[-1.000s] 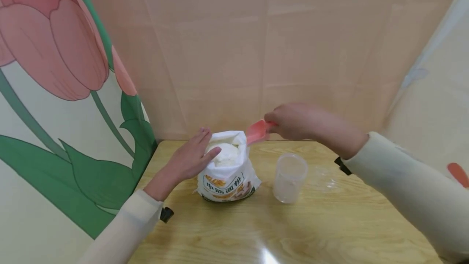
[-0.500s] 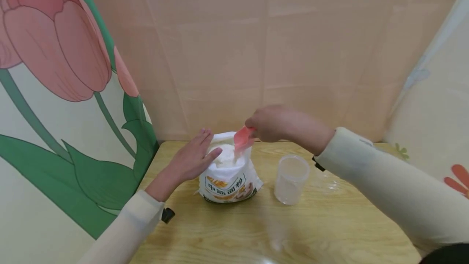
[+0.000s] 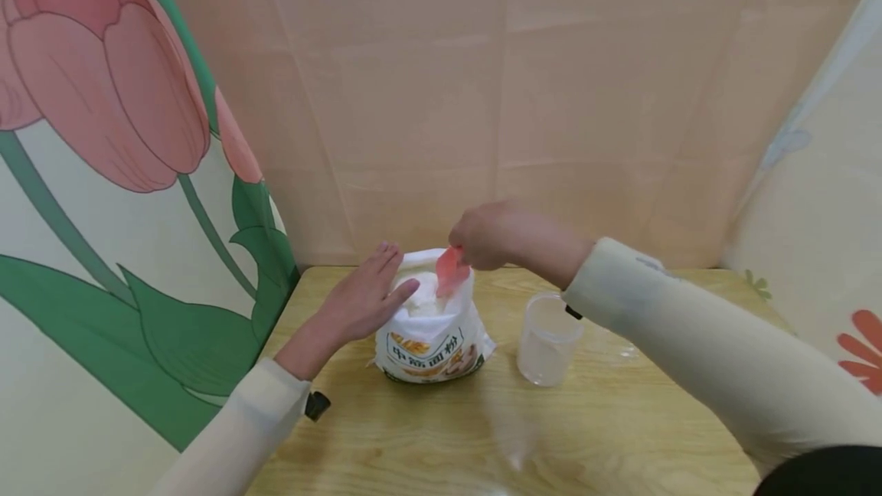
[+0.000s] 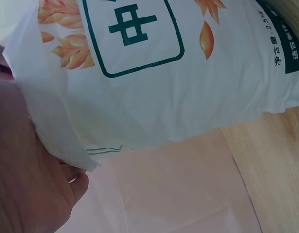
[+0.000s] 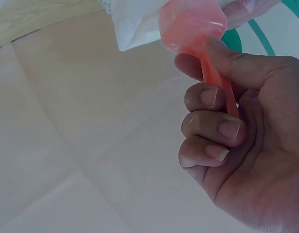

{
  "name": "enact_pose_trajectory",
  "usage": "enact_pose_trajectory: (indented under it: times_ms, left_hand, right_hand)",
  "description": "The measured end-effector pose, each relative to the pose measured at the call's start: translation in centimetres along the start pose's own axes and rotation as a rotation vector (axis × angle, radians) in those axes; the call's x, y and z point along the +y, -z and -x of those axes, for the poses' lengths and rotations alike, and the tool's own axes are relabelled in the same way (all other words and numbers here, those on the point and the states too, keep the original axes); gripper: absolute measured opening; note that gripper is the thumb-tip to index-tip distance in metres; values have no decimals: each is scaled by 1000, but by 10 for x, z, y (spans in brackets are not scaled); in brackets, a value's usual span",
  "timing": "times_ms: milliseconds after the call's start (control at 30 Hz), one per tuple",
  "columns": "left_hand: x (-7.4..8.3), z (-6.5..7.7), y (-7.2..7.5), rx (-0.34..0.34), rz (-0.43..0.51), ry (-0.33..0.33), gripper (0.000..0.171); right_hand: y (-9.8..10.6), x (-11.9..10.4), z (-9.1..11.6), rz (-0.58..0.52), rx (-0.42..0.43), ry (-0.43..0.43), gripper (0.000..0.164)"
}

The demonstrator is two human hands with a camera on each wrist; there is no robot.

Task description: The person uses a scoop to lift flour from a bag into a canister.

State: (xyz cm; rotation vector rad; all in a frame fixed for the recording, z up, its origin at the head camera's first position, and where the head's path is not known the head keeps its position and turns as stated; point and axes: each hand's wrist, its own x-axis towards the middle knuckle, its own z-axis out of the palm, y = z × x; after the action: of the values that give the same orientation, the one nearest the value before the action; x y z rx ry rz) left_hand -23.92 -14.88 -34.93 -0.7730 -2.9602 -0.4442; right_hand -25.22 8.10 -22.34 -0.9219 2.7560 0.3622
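An upright white flour bag [image 3: 430, 347] with its top folded open stands on the wooden table, and white flour [image 3: 423, 291] shows in its mouth. My left hand [image 3: 358, 301] holds the bag's left rim, thumb over the opening and fingers along the outside; in the left wrist view the rim passes between them. My right hand [image 3: 492, 236] grips a pink scoop [image 5: 193, 24] by its handle, fingers curled round it. In the head view the scoop's bowl tilts down into the right side of the bag mouth. White traces of flour cling to the bowl.
Right of the bag stands a clear plastic jar [image 3: 547, 343] without a lid, partly beneath the right sleeve [image 3: 661, 312]. A transparent, shiny piece [image 3: 625, 349] lies on the table [image 3: 413, 435] beyond it. A pink-beige cloth backdrop [image 3: 413, 98] hangs behind the table.
My right hand has moved left with the scoop, from beside the bag's right rim to over its mouth, the bowl now pointing down. My left hand has stayed on the bag.
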Motion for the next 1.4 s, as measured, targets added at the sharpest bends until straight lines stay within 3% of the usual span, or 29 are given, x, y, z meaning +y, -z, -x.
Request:
enact_pose_trajectory:
  times_ms: [400, 933, 1400]
  left_hand:
    - [2, -5, -3, -13, -11, 23, 86]
    - [-2, 1, -3, 4, -14, 9, 88]
    - [-1, -2, -4, 5, -10, 16, 87]
  right_hand:
    - [-12, 0, -21, 19, -17, 14, 13]
    - [-29, -18, -47, -24, -63, 2, 12]
    - [-42, -15, -55, -44, 14, 60, 20]
